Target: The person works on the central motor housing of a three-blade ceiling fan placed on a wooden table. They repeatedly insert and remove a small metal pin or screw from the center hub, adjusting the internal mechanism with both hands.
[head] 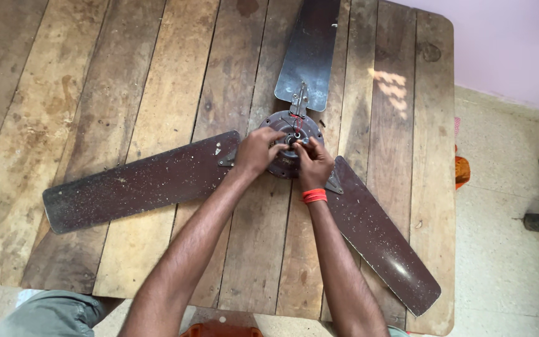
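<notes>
2 hands at a fan hub [291, 142] on a bench [157, 81].
Left hand [256, 151] grips the hub; right hand [313, 163] pinches red wires [296, 120] at 12 o'clock, which could snap if tugged.

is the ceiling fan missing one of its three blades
No, all three dark brown blades are attached to the motor hub of the ceiling fan, which lies on the wooden table under both hands.

Single head-worn view, looking steeply down from above the person onto the wooden surface [126, 93], moderately near; both forearms enter from the bottom edge, floor [500, 249] visible at right.
</notes>
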